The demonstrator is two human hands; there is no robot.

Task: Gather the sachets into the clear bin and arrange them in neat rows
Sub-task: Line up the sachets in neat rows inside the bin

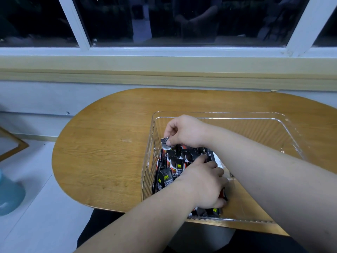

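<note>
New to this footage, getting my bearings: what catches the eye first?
Two bare hands working in a clear bin on the wooden table's right side. The right hand pinches one black sachet at the far end; the left hand holds the packed sachets near the bin's left wall.

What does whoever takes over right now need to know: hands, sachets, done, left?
Right hand pinches the top edge of a sachet at the far end of the pile.
Left hand grips the sachets from the near side, fingers curled among them.
The sachets are bunched in the left part of the clear bin, which sits on the table. The bin's right part is bare.
Done: no sachets visible on the table outside the bin.
Left: the bunch overlaps and tilts, so it is not yet in neat rows.
</note>
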